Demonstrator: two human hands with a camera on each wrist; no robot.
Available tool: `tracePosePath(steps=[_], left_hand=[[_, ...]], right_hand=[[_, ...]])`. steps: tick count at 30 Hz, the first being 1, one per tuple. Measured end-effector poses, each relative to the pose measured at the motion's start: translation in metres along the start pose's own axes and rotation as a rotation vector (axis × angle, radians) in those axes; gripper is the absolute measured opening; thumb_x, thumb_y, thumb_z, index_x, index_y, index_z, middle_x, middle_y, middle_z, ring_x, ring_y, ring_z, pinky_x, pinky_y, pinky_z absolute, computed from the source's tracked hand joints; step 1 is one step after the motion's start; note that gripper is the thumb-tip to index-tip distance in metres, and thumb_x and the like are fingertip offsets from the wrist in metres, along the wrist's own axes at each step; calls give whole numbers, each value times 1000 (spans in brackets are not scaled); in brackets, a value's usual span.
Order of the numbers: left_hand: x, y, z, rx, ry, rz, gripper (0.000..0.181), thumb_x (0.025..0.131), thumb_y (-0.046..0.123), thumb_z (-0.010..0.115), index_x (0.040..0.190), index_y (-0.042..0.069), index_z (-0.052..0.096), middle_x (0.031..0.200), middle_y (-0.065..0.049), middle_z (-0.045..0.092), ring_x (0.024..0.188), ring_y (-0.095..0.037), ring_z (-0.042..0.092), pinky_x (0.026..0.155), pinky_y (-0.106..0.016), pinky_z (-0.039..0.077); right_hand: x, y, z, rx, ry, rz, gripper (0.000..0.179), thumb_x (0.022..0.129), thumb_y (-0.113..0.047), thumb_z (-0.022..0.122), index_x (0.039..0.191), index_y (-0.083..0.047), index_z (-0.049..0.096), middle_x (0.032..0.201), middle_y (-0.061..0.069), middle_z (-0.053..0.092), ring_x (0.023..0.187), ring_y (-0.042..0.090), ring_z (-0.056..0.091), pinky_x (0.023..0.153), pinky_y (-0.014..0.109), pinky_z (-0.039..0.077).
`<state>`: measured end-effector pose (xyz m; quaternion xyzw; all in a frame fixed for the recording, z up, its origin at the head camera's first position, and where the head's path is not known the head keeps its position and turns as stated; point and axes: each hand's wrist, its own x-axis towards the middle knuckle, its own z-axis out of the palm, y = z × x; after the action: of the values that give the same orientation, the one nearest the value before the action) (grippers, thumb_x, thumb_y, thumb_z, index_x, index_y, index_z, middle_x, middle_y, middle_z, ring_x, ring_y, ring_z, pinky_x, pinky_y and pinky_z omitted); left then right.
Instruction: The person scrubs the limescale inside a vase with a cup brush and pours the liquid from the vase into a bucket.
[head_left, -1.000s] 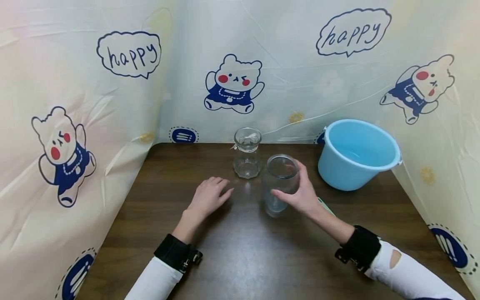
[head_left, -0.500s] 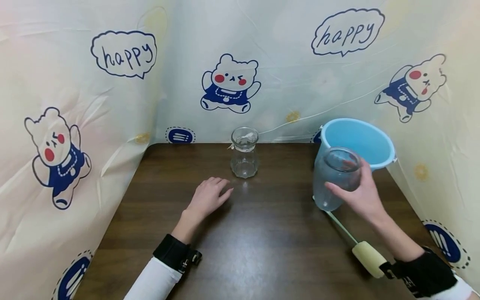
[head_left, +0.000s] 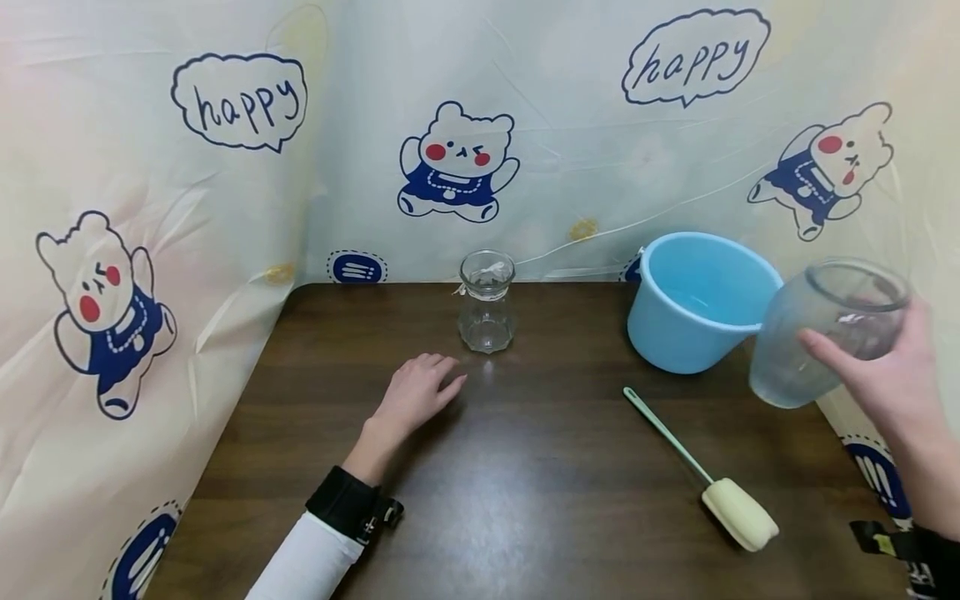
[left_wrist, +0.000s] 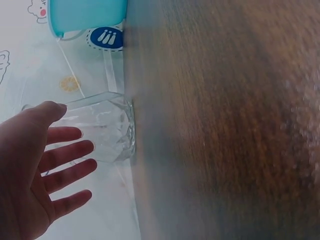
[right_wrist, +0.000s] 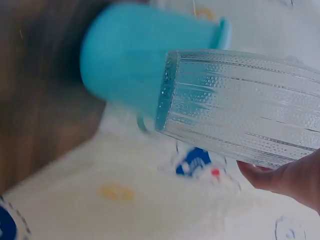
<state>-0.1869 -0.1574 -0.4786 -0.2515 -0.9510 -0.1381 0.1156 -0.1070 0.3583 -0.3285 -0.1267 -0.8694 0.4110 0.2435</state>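
Observation:
My right hand (head_left: 888, 375) grips a clear glass vase (head_left: 795, 350) round its side, held tilted at the right edge of the table. In the right wrist view the vase (right_wrist: 235, 107) shows a ribbed, dotted surface, with the thumb along it. My left hand (head_left: 420, 392) holds nothing; its fingers are relaxed low over the table's middle. In the left wrist view those fingers (left_wrist: 65, 170) overlap a second glass vase (left_wrist: 107, 127). This smaller, waisted vase (head_left: 487, 312) stands upright at the back, with a white string round its neck.
A light blue bucket (head_left: 675, 325) stands at the back right, just left of the held vase. A sponge brush (head_left: 738, 512) with a thin green handle lies on the brown table (head_left: 495, 483). Printed cloth (head_left: 360, 167) surrounds the table at the back and sides.
My right hand has carried the large vase rightwards from the table's middle, past the front of the bucket, to the right edge. The sponge brush has come into full view. My left hand stays put.

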Motion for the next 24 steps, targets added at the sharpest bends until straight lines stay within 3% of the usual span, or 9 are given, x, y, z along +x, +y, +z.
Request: tracePosePath(steps=[2,4,8,10,17,20,24], left_hand=[[-1,-1,0,-1,1,-6,35,94,36,59,110,8,72,104,-8,73,97,-25,63,85,-47,53],[-3,-1,0,0,6,-7,35,94,37,58,110,8,72,104,-7,73,98,-25,63,88,-47,51],[-4,-1,0,5,27,10,35,94,37,59,109,9,73,103,-7,73,98,-25,63,95,-49,47],[-5,-1,0,11,37,19,34,94,37,59,108,9,73,103,-7,73,98,-25,63,96,-49,47],[-6,0,-1,21,23,15,34,94,38,59,107,10,73,102,-7,73,97,-25,64,95,-49,47],[-5,0,-2,21,12,9,35,94,38,58,107,10,73,102,-6,73,97,-25,64,96,-49,47],[-5,-1,-3,19,-1,-4,34,94,38,59,108,10,74,102,-6,73,97,-24,63,96,-49,47]], right_hand=[[10,0,-9,-14,47,39,94,78,-13,76,153,-29,22,148,-3,37,127,11,34,112,39,27],[20,2,-16,-22,114,22,93,78,-12,74,153,-29,23,155,2,30,133,13,28,117,46,17],[39,11,-26,-53,196,-72,90,79,-10,70,154,-28,22,157,-1,24,139,11,21,119,39,10],[49,14,-30,-82,189,-97,90,82,-12,68,155,-28,18,158,-3,21,141,10,17,119,38,6],[79,14,-32,-159,141,-35,91,86,-25,66,155,-34,9,161,-2,12,145,14,9,119,44,3],[92,13,-26,-166,128,-85,94,82,-23,69,155,-34,11,161,0,15,145,16,12,118,48,7],[104,5,-15,-230,54,-196,101,76,-20,76,156,-28,14,160,11,21,144,28,17,114,61,13]])
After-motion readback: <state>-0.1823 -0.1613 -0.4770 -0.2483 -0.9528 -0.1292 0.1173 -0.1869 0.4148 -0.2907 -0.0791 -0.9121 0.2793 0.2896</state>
